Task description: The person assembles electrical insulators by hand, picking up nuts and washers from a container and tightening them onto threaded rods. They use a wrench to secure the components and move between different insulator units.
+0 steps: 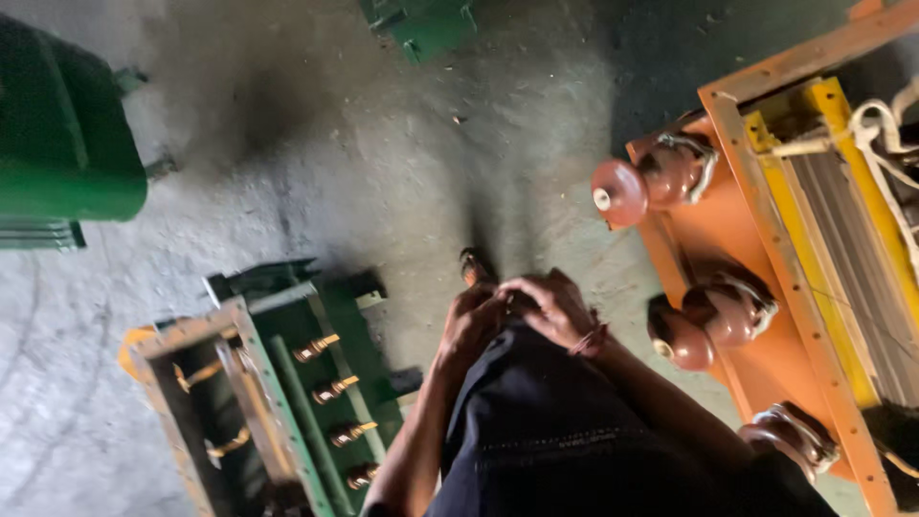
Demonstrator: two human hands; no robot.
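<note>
Down to my left, the open green metal casing with brass studs (278, 383) sits on the grey concrete floor (383, 163). Both my left hand (471, 321) and right hand (550, 308) curl fingers together at my dark trouser front (546, 421); what they're pinching, I can't tell. Beyond my right hand, the orange metal frame with brown ceramic insulators (756, 287).

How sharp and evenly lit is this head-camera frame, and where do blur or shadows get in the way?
Head view: soft motion blur throughout; both hands, left hand and right hand, are smeared, so whatever they may grip is unclear. Light is dim and uneven: the concrete floor is brightest at centre, dark shadow at upper right. The brown insulators show small glints. The frame is tilted.
</note>
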